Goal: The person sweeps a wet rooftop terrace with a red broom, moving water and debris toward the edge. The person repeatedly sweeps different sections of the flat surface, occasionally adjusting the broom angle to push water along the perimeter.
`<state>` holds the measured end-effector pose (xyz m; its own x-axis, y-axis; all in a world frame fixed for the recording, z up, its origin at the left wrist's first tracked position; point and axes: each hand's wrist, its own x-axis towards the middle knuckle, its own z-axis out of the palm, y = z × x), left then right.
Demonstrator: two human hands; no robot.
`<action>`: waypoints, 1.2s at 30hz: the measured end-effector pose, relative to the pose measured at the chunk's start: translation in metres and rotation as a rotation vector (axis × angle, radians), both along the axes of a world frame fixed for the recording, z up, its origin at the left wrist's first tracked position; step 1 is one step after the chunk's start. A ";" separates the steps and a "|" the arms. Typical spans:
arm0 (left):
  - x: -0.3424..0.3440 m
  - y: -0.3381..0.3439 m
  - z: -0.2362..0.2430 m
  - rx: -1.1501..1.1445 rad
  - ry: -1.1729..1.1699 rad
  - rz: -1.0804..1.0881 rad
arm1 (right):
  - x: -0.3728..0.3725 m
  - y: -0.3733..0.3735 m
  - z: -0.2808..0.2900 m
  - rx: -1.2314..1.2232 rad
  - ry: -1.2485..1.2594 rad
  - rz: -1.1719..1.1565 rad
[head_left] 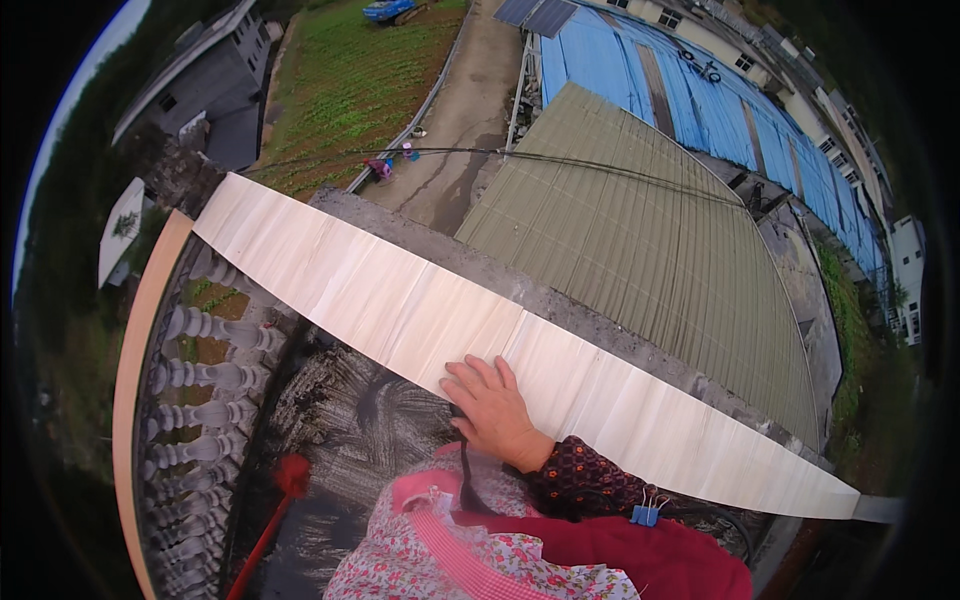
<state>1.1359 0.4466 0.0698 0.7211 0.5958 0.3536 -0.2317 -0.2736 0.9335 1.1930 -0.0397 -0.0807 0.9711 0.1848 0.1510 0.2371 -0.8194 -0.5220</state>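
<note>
My right hand [497, 418] lies palm down on a long pale, wood-grained slab surface [400, 300] that runs along the top of a low wall. Its fingers are spread and the fingertips rest near the inner edge, beside a crosswise seam. Nothing shows in its grip. A dark sleeve [590, 478] with small orange flowers covers the forearm, and a blue binder clip [646, 511] hangs beside it on dark red cloth [640, 555]. Below is my floral apron [430, 545] with pink checked trim. My left hand is out of sight.
Left stands a balustrade of grey balusters [205, 375] under a tan rail [135, 370]. A red-headed, long-handled brush [292, 476] is on the dark, streaked floor [350, 410]. Beyond the wall's rough cement ledge [440, 245], lower down, lie a ribbed olive roof [640, 240] and a lane [450, 150].
</note>
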 end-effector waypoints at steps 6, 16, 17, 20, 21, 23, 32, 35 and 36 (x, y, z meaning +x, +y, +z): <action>0.069 -0.036 0.009 0.026 0.057 -0.036 | 0.039 -0.029 0.013 0.174 0.071 0.121; 0.128 -0.055 0.008 0.060 0.109 -0.065 | 0.061 -0.031 0.012 0.180 0.085 0.122; 0.129 -0.055 0.010 0.060 0.106 -0.061 | 0.062 -0.031 0.013 0.174 0.090 0.126; 0.125 -0.047 0.018 0.068 0.095 -0.026 | 0.067 -0.031 0.017 0.146 0.130 0.129; 0.120 -0.042 0.022 0.073 0.087 -0.002 | 0.068 -0.030 0.018 0.148 0.124 0.106; 0.105 -0.026 0.031 0.094 0.065 0.056 | 0.070 -0.028 0.020 0.198 0.165 0.110; -0.034 0.085 0.106 0.239 -0.043 0.491 | 0.091 -0.018 0.031 0.001 0.258 0.149; -0.066 0.114 0.098 0.243 -0.126 0.643 | 0.117 -0.004 0.042 -0.101 0.314 0.152; -0.075 0.118 0.089 0.197 -0.096 0.607 | 0.128 0.006 0.046 -0.099 0.196 0.168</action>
